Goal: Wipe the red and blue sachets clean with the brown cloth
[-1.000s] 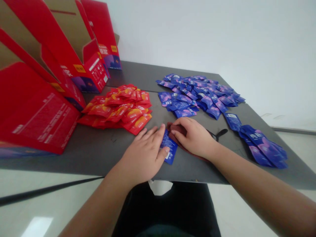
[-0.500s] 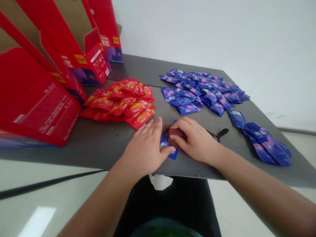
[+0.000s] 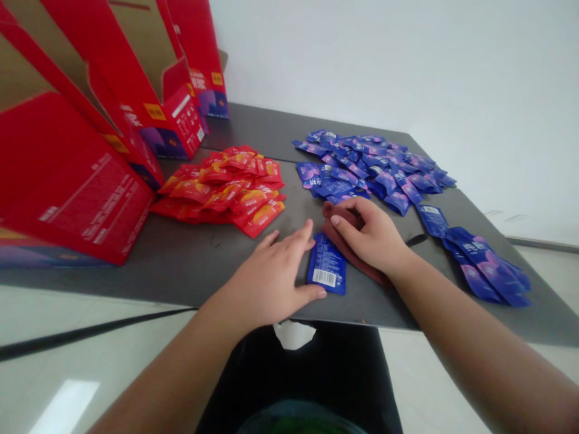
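Observation:
A blue sachet point(image 3: 327, 263) lies flat near the table's front edge, its printed back with a barcode facing up. My left hand point(image 3: 275, 280) rests at its left side, fingers spread, the thumb by the sachet's lower corner. In my right hand point(image 3: 373, 232) is a bunched brown cloth point(image 3: 346, 241), gripped just above and right of the sachet. Part of the cloth trails under my right hand and wrist. Behind my hands lie a heap of red sachets point(image 3: 226, 187) on the left and a heap of blue sachets point(image 3: 375, 163) on the right.
Several tall, open red boxes point(image 3: 76, 187) stand along the left of the grey table point(image 3: 181, 271). A small stack of blue sachets point(image 3: 488, 265) lies at the right. A black spoon-shaped piece point(image 3: 417, 240) sits beside my right wrist. A white wall rises behind.
My right hand has moved the cloth up and right, off the blue sachet, which now shows more fully. My left hand has shifted slightly down, with fingers more spread.

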### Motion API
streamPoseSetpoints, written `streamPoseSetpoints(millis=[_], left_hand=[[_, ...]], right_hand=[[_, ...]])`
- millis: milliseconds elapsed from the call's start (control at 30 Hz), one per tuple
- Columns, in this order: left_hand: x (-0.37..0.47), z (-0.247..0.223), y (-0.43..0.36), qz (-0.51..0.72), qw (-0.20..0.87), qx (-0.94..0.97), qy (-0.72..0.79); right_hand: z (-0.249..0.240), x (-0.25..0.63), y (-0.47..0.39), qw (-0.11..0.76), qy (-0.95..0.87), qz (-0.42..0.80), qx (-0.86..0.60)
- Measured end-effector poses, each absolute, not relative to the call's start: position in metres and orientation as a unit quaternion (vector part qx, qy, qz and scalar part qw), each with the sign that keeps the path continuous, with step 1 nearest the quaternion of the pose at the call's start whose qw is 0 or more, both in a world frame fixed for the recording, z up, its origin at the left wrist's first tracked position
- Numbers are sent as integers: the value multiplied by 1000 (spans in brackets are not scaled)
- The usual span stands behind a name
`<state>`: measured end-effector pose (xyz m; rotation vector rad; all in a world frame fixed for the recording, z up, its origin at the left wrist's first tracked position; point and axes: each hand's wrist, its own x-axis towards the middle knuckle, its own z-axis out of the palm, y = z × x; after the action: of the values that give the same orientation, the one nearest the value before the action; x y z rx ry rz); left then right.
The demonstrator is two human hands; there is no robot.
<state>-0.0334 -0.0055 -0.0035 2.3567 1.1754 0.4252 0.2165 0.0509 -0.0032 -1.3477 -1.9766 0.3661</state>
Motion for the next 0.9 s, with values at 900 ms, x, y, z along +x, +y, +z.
streamPoseSetpoints(millis=[900], left_hand=[[5,-6,9,121,211,859,451]], right_hand=[[3,232,44,172,-860,103,-469]])
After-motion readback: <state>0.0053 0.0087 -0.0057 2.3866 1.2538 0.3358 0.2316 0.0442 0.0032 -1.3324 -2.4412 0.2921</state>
